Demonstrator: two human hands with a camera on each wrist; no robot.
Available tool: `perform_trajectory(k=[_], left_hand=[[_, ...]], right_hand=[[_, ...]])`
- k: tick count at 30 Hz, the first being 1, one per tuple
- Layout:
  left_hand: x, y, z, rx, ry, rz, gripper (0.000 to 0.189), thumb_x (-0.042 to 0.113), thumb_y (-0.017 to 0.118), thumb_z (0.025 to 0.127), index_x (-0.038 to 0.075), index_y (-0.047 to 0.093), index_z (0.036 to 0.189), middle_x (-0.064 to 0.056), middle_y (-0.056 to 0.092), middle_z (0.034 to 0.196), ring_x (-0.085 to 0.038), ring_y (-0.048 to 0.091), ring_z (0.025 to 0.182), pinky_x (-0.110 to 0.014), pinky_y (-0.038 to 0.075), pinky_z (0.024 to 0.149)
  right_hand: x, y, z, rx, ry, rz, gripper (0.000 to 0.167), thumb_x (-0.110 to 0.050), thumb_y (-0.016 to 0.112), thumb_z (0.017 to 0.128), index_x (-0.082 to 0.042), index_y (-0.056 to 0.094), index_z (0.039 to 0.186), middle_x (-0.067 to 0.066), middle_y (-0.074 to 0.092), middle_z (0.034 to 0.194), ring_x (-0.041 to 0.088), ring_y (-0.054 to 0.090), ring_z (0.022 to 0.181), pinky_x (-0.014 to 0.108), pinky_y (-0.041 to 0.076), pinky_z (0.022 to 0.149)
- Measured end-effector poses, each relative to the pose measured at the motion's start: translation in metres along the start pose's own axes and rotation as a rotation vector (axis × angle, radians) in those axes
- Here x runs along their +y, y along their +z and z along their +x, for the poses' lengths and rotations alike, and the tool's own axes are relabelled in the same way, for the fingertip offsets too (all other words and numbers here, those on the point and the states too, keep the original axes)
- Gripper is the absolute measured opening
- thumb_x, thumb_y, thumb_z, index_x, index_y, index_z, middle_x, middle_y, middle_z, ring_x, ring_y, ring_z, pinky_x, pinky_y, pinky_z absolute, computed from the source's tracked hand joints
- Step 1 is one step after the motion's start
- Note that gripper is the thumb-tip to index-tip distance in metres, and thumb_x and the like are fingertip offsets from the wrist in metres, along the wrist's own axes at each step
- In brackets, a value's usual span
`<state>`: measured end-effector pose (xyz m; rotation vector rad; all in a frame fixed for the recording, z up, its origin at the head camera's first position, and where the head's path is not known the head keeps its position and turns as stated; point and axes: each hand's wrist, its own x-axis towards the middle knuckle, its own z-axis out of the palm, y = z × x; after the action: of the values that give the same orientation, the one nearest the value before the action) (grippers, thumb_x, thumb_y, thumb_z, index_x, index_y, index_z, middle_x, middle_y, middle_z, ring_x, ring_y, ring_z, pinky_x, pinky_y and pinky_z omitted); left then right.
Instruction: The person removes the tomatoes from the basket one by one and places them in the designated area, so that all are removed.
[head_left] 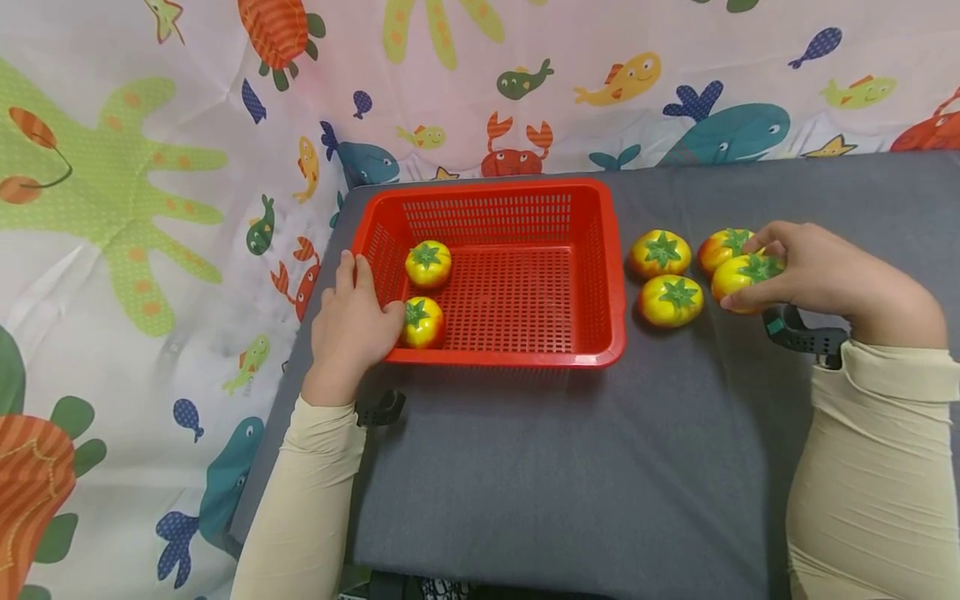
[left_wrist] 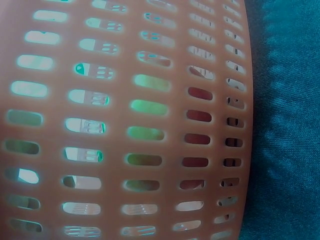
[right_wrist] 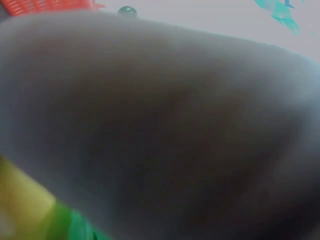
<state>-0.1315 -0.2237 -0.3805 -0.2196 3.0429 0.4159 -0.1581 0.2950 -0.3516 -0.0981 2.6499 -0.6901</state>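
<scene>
My right hand (head_left: 821,271) pinches a yellow-and-red toy tomato (head_left: 746,279) with a green star-shaped top, thumb at its near side and fingers at the far side. Right behind it lies another toy tomato (head_left: 722,247), partly covered. In the right wrist view the hand blurs across most of the picture, with a bit of the held tomato (right_wrist: 22,202) at lower left. At the front left corner of a red plastic basket (head_left: 517,357), my left hand (head_left: 351,329) holds the rim. The basket's slotted wall (left_wrist: 110,140) fills much of the left wrist view.
Inside the basket, at its left end, sit two toy tomatoes, one farther back (head_left: 428,264) and one nearer (head_left: 423,323). Two more, a far one (head_left: 660,254) and a near one (head_left: 671,301), lie just right of the basket on the grey cloth (head_left: 570,475). A sea-animal curtain (head_left: 450,92) hangs behind and left.
</scene>
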Motion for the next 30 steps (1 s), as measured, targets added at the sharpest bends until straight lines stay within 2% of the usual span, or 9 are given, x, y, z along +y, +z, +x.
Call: perform_trajectory(k=[6,10,18,23,30], left_hand=[[0.000,0.000,0.000,0.006,0.004,0.008,0.091,0.038,0.059,0.096,0.005,0.015,0.168,-0.018,0.008,0.176,-0.049,0.045,0.131,-0.065,0.054,0.092],[-0.001,0.001,0.000,0.014,0.006,0.011,0.091,0.038,0.059,0.096,0.005,0.016,0.168,-0.018,0.009,0.176,-0.049,0.045,0.130,-0.065,0.054,0.091],[-0.002,0.002,0.002,0.018,0.004,0.013,0.091,0.038,0.059,0.095,0.004,0.017,0.168,-0.018,0.010,0.176,-0.047,0.047,0.128,-0.064,0.055,0.090],[-0.002,0.002,0.003,0.014,0.005,0.008,0.090,0.038,0.059,0.095,0.004,0.017,0.168,-0.018,0.009,0.176,-0.047,0.047,0.127,-0.064,0.054,0.090],[-0.002,0.002,0.003,0.012,0.006,0.011,0.091,0.038,0.059,0.095,0.004,0.017,0.168,-0.018,0.009,0.176,-0.047,0.047,0.127,-0.063,0.055,0.089]], right_hand=[[0.007,0.002,0.007,-0.040,-0.005,-0.020,0.091,-0.048,0.084,0.086,0.012,0.040,0.140,0.049,0.042,0.136,0.059,0.042,0.119,0.074,0.042,0.094],[0.010,0.004,0.009,-0.062,0.007,0.006,0.095,-0.048,0.083,0.087,0.013,0.036,0.142,0.048,0.039,0.138,0.059,0.039,0.121,0.074,0.041,0.095],[0.011,0.009,0.012,-0.068,0.034,0.035,0.098,-0.046,0.084,0.087,0.018,0.030,0.138,0.041,0.042,0.131,0.053,0.043,0.113,0.065,0.044,0.091],[0.014,0.012,0.014,-0.086,0.037,0.036,0.086,-0.047,0.083,0.088,0.014,0.036,0.128,0.032,0.047,0.117,0.047,0.044,0.106,0.048,0.042,0.077],[0.014,0.015,0.017,-0.098,0.036,0.034,0.072,-0.045,0.082,0.088,0.008,0.041,0.114,0.022,0.048,0.101,0.042,0.045,0.101,0.043,0.038,0.069]])
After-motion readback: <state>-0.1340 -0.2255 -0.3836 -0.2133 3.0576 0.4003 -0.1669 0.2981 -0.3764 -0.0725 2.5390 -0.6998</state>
